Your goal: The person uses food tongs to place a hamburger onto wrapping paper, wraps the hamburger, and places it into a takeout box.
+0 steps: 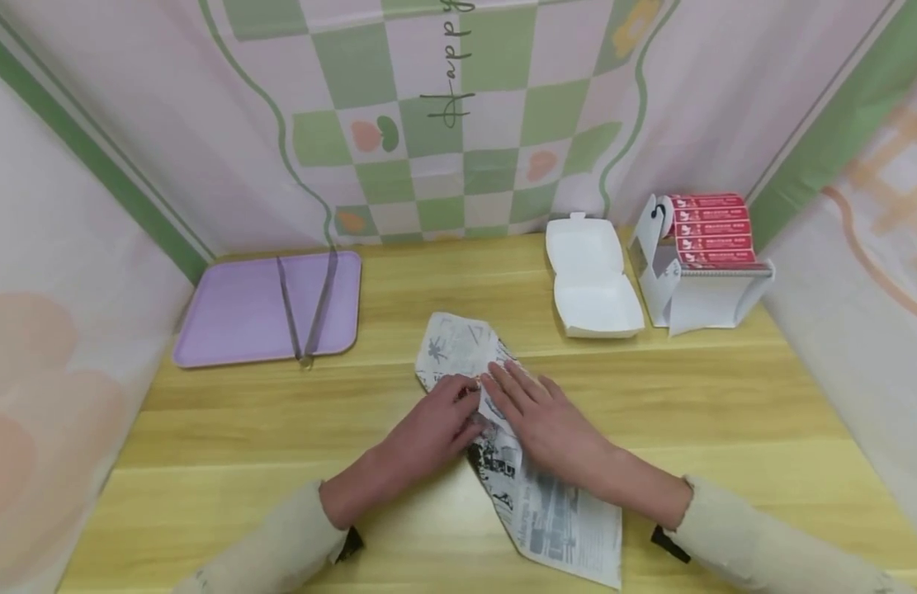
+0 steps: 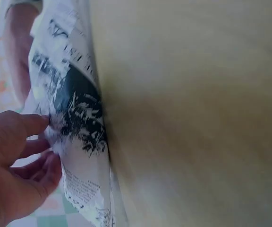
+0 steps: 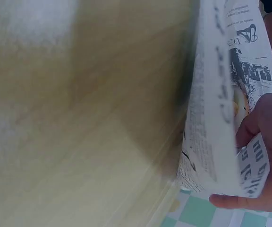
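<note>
A sheet of newsprint-patterned wrapping paper (image 1: pixel 569 524) lies folded into a long strip slanting across the table in front of me. My left hand (image 1: pixel 439 421) is at its left edge; in the left wrist view, the thumb and curled fingers (image 2: pixel 53 172) pinch the printed paper. Across the upper fold rests my right hand (image 1: pixel 555 421), its fingers long over the paper. From the right wrist, a paper flap (image 3: pixel 254 165) shows between that hand's thumb and fingers. Inside the fold peeks a pale and orange item (image 3: pixel 242 106), mostly hidden by the paper.
Metal tongs (image 1: pixel 324 305) lie spread on a purple tray (image 1: pixel 235 309) at the back left. An open white clamshell box (image 1: pixel 595 301) stands at the back right. Beside it is a white dispenser (image 1: pixel 703 301) with a roll of red labels (image 1: pixel 714 227). Patterned cloth surrounds the wooden table.
</note>
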`<state>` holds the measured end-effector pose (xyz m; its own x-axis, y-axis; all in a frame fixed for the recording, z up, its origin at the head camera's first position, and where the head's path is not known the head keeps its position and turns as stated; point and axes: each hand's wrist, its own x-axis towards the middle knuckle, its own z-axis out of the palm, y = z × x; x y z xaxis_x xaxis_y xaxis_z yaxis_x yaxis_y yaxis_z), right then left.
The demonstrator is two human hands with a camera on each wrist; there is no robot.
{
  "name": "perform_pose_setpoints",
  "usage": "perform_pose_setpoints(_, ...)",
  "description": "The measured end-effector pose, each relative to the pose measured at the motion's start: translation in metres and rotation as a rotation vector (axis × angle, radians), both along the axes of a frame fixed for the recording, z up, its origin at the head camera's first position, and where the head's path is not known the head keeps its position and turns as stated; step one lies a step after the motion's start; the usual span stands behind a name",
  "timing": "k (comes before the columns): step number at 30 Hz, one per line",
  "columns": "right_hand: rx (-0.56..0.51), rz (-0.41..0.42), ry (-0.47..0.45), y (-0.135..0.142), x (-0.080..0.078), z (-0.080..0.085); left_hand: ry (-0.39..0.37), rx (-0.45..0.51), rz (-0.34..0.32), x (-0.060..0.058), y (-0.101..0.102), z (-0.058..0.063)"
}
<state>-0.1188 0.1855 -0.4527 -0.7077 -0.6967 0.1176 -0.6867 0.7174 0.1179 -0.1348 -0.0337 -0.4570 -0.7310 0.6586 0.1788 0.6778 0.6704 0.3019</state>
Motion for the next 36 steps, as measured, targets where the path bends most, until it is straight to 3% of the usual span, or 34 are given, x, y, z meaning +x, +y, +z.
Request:
perform_pose_setpoints(4, 0.030, 0.048, -0.005, 0.000, 0.000, 0.002, -0.039, 0.084, 0.061, -0.001, -0.002, 0.000)
perform_pose_setpoints(9, 0.049, 0.072, -0.008, -0.003, 0.000, 0.004, 0.004, 0.059, 0.108, 0.001, -0.001, -0.001)
perform_pose_setpoints(11, 0.053, 0.071, -0.006, -0.003, 0.000, 0.004, 0.053, 0.021, 0.076, 0.002, -0.002, 0.000)
perform_pose_setpoints(17, 0.047, 0.052, -0.044, -0.003, 0.002, 0.002, 0.196, -0.158, -0.110, 0.007, -0.008, 0.006)
perform_pose_setpoints(20, 0.017, 0.048, -0.160, -0.002, 0.002, 0.004, 0.185, -0.202, -0.114, 0.008, -0.005, 0.009)
perform_pose_setpoints(24, -0.061, 0.057, -0.449, 0.009, -0.005, 0.023, 0.173, -0.224, -0.067, 0.006, 0.006, 0.012)
perform_pose_setpoints(28, -0.184, 0.076, -0.655, 0.025, -0.030, 0.055, 0.214, -0.230, -0.048, 0.003, 0.017, 0.013)
perform_pose_setpoints(31, -0.287, 0.079, -0.690, 0.025, -0.066, 0.070, 0.239, -0.234, -0.059, 0.000, 0.020, 0.011)
perform_pose_setpoints(33, -0.348, 0.056, -0.712, 0.017, -0.096, 0.072, 0.256, -0.240, -0.068, -0.001, 0.022, 0.010)
perform_pose_setpoints(36, -0.374, -0.021, -0.737, 0.000, -0.140, 0.060, 0.289, -0.242, -0.088, -0.001, 0.025, 0.007)
